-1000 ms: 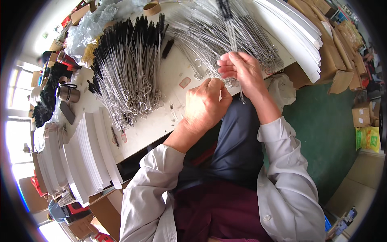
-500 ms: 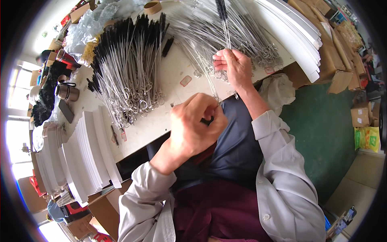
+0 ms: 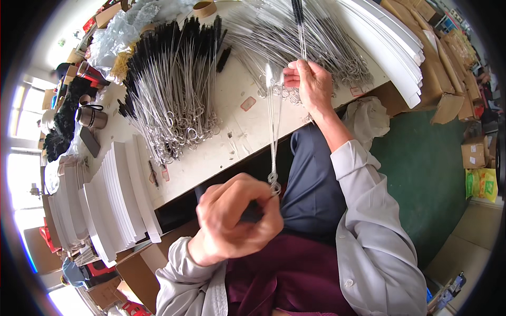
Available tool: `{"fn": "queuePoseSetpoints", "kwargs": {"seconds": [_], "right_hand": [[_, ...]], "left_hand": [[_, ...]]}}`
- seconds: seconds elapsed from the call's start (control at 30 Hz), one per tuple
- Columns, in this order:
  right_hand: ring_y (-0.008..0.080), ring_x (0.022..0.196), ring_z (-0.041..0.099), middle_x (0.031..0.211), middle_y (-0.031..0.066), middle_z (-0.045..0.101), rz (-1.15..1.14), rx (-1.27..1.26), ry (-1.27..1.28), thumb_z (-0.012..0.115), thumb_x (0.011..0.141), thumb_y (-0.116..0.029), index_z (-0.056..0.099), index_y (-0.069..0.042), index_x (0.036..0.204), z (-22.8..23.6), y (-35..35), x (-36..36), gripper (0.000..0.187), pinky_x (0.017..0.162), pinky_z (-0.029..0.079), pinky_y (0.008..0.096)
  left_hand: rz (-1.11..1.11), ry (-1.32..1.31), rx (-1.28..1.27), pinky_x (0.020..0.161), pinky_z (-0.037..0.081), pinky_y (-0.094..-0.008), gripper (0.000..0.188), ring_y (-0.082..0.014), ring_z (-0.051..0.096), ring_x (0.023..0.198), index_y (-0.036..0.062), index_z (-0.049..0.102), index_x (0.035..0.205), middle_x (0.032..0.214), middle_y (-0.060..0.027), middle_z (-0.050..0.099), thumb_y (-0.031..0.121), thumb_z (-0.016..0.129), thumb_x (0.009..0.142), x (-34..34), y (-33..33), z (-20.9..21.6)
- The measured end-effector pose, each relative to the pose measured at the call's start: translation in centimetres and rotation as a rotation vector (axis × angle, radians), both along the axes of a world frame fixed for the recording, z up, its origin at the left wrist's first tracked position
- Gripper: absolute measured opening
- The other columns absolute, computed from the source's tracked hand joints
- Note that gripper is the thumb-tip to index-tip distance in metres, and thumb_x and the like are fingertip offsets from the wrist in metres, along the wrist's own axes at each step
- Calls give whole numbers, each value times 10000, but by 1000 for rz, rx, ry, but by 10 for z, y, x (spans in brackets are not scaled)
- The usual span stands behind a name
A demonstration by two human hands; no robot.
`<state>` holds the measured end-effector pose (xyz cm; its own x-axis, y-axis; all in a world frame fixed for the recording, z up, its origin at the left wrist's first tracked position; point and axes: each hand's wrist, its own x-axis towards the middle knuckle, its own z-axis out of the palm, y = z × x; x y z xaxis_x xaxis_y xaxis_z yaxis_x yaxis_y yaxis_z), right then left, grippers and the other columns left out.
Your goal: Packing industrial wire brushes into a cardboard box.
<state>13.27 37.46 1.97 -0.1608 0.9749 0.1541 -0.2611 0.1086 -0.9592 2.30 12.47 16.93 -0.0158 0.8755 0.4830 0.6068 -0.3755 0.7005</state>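
My left hand, low and close to my body, pinches the ring ends of a few thin wire brushes. Their twisted stems run up toward the far side and end in white bristle tips. Over the table's front edge, my right hand is closed around the wire stems of black-bristled brushes, which point away from me. Left of it lies a large pile of black-bristled wire brushes with their rings toward me. Beyond my right hand spreads another pile of wire brushes, mostly pale or clear-looking at the far end.
White folded card strips stand at the left edge of the table, and more white strips lie at the right. A steel cup and a dark phone-like slab are at the left. A plastic bag hangs by the right edge.
My left hand has come down toward my body, drawing the white-tipped brushes out along with it. My right hand has stayed nearly in place, still holding the black-bristled brushes.
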Motion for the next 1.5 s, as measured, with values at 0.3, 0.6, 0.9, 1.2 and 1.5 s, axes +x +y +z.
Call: {"fn": "queuePoseSetpoints", "kwargs": {"seconds": [0.3, 0.6, 0.9, 1.2, 1.5], "right_hand": [[240, 773, 749, 945, 200, 749, 30, 31, -68, 570, 1079, -254, 696, 73, 1049, -2, 6, -2, 351, 726, 639, 343], [206, 690, 742, 842, 165, 754, -8, 17, -18, 541, 1046, -184, 705, 65, 971, -5, 5, -10, 308, 656, 629, 322], [220, 817, 746, 957, 169, 749, 182, 105, -60, 533, 1094, -254, 694, 78, 1052, 41, -36, 2, 371, 761, 629, 336], [223, 958, 748, 1032, 158, 754, 904, -28, 138, 508, 1113, -237, 706, 60, 1097, 112, -138, -46, 358, 921, 609, 357], [240, 835, 760, 934, 154, 742, 1215, -388, 184, 513, 1109, -251, 680, 56, 1110, 83, -160, -44, 350, 825, 629, 373]], "left_hand": [[183, -350, 37, 558, 545, -306, 53, -193, 611, 578, -33, 555, 822, 728, -179, 631, -40, 503, 825, -18, -50, 35], [321, -532, -4, 595, 570, -334, 42, -228, 663, 645, -49, 561, 876, 870, -228, 679, -48, 535, 909, -53, -42, 69], [288, -414, -111, 559, 577, -334, 147, -249, 683, 604, -40, 596, 894, 821, -181, 705, 89, 552, 948, -83, -31, 92], [88, -432, -388, 568, 561, -260, 56, -161, 691, 632, -36, 614, 931, 803, -135, 724, -85, 605, 906, -89, -28, 99], [185, 637, 137, 603, 541, -312, 228, -223, 722, 678, 17, 659, 1016, 800, -107, 708, -84, 686, 813, -124, -38, 57]]}}
